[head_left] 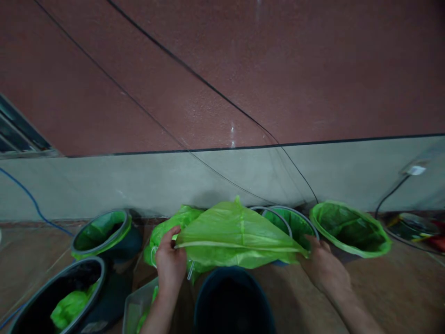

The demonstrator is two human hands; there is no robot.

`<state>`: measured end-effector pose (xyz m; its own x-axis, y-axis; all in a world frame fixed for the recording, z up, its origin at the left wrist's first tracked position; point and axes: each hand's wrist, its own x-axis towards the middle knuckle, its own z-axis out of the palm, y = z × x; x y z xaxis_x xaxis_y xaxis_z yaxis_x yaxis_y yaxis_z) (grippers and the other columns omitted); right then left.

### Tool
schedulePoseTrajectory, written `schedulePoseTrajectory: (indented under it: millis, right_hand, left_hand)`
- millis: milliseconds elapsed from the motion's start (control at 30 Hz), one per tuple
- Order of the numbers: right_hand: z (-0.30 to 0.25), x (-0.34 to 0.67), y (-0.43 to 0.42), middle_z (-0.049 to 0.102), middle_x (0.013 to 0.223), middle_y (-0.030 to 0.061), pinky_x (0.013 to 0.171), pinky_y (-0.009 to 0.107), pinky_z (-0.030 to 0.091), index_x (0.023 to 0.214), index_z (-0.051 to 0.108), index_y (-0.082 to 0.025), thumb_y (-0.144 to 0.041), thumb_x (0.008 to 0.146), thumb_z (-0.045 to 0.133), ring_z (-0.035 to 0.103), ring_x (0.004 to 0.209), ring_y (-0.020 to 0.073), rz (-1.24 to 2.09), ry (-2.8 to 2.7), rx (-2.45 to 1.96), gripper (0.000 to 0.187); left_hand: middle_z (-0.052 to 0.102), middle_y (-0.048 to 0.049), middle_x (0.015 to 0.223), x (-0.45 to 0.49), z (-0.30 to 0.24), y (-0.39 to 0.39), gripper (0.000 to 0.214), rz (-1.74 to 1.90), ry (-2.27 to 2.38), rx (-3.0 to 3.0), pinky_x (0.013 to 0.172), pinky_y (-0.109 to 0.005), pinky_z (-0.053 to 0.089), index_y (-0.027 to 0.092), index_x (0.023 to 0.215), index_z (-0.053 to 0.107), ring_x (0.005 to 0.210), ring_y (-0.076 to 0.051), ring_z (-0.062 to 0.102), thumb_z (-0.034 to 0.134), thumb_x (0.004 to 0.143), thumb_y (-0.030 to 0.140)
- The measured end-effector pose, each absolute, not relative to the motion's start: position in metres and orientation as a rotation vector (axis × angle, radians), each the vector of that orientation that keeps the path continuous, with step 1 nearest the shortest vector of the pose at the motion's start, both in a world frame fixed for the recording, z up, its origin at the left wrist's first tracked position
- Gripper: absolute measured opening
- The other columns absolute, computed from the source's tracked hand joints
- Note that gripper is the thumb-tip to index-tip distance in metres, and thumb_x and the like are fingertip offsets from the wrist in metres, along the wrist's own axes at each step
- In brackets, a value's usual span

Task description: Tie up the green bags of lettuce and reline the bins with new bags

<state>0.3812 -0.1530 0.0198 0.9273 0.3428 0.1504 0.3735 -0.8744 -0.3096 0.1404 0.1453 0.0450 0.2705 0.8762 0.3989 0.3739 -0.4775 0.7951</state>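
A green plastic bag (232, 232) is stretched wide between my two hands, its edge running roughly level. My left hand (170, 255) pinches its left corner, while my right hand (321, 264) grips the right corner; the right fingertips are partly hidden. Below the bag stands a dark blue bucket (234, 299) with a dark inside and no liner visible. Behind my left hand lies another bunched green bag (156, 234). Just beyond my right hand is a bin with a grey rim and green lining (295, 222).
At right stands a green-lined bin (351, 229). On the left are another lined bin (100, 232) and a large dark bin (59, 301) holding crumpled green plastic. A clear plastic box (134, 306) sits beside my left forearm. Cables (215, 88) hang across the wall.
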Motion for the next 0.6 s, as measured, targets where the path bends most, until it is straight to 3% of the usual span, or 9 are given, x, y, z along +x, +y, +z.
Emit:
schedulePoseTrajectory:
  millis: [100, 200, 367, 500, 600]
  right_hand:
    - [0.02, 0.339, -0.124, 0.052, 0.143, 0.0227, 0.087, 0.052, 0.051, 0.145, 0.045, -0.011, -0.027, 0.079, 0.06, 0.058, 0.117, 0.0414, -0.337, -0.774, -2.723, 0.069]
    - [0.02, 0.297, -0.093, 0.051, 0.144, 0.0183, 0.1, 0.048, 0.047, 0.146, 0.042, -0.014, -0.023, 0.08, 0.063, 0.052, 0.126, 0.0347, -0.347, -1.13, -2.456, 0.07]
    - [0.02, 0.273, -0.062, 0.064, 0.124, 0.0156, 0.094, 0.044, 0.046, 0.135, 0.055, -0.013, -0.023, 0.086, 0.061, 0.058, 0.111, 0.0305, -0.251, -1.179, -2.414, 0.05]
    - [0.015, 0.288, -0.058, 0.073, 0.096, 0.0092, 0.087, 0.041, 0.045, 0.105, 0.07, -0.017, -0.016, 0.088, 0.055, 0.064, 0.095, 0.0279, -0.209, -1.159, -2.497, 0.023]
    - [0.014, 0.304, -0.064, 0.075, 0.092, 0.0081, 0.087, 0.039, 0.044, 0.096, 0.072, -0.018, -0.016, 0.09, 0.049, 0.067, 0.091, 0.0259, -0.288, -1.114, -2.418, 0.024]
  left_hand:
    - [0.076, -0.0071, 0.104, 0.149, 0.043, 0.126, 0.042, 1.154, 0.972, 1.974, 0.072, -0.03, 0.057, 0.017, 0.113, 0.07, 0.075, -0.018, 0.069, 0.057, 0.073, 0.018]
    - [0.075, -0.0069, 0.106, 0.16, 0.045, 0.105, 0.041, 1.114, 0.897, 1.984, 0.082, -0.033, 0.057, 0.018, 0.114, 0.07, 0.085, -0.02, 0.071, 0.058, 0.075, 0.017]
    - [0.074, -0.0062, 0.107, 0.172, 0.047, 0.08, 0.04, 1.114, 0.768, 1.971, 0.09, -0.036, 0.056, 0.019, 0.113, 0.07, 0.094, -0.021, 0.071, 0.057, 0.076, 0.012]
    - [0.073, -0.0061, 0.108, 0.172, 0.049, 0.075, 0.04, 1.124, 0.708, 2.025, 0.093, -0.036, 0.055, 0.02, 0.115, 0.068, 0.099, -0.021, 0.07, 0.058, 0.077, 0.01]
    - [0.073, -0.0065, 0.107, 0.166, 0.051, 0.082, 0.042, 1.13, 0.709, 2.114, 0.091, -0.035, 0.056, 0.018, 0.113, 0.068, 0.099, -0.021, 0.069, 0.055, 0.075, 0.007]
